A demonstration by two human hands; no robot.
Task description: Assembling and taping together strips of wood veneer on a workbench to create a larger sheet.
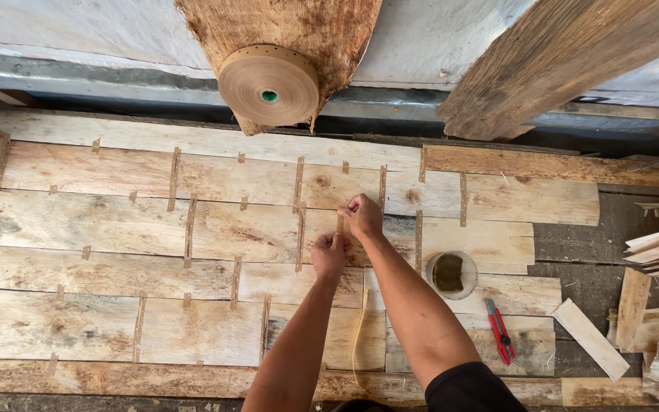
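Both hands pinch a short strip of brown paper tape (342,223) over a seam in the veneer sheets (116,221), just below the big tape roll (269,85). The left hand (328,255) nips its lower end, the right hand (363,216) its top, fingers closed narrow. The tape looks light, limp and easily torn, so it is best held by the ends; the veneer seems thin and brittle.

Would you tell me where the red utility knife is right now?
In the head view, the red utility knife lies on the veneer sheets, right of the right forearm, just below the round dish.
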